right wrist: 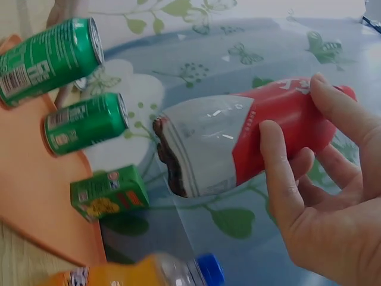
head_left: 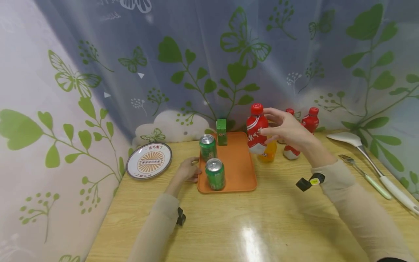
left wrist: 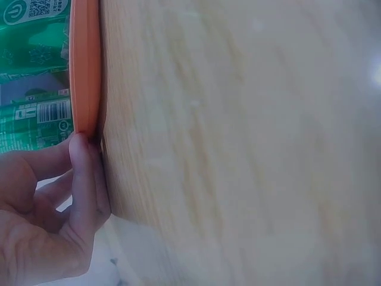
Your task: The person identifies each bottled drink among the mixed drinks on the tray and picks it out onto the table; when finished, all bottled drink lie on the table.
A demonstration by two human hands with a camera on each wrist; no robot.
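Observation:
My right hand grips a red-and-white drink bottle with a red cap, raised above the right edge of the orange tray. In the right wrist view, fingers and thumb wrap the bottle's red upper part, its base hanging free. At the tray's left edge, my left hand pinches the rim between thumb and fingers. Two green cans stand on the tray's left side, one behind the other. A small green drink carton stands at the tray's back.
An orange soda bottle with a blue cap stands right of the tray, partly hidden. Two more red bottles stand behind my right hand. A patterned plate lies left; a fork and a white-handled turner lie right. A curtain hangs behind.

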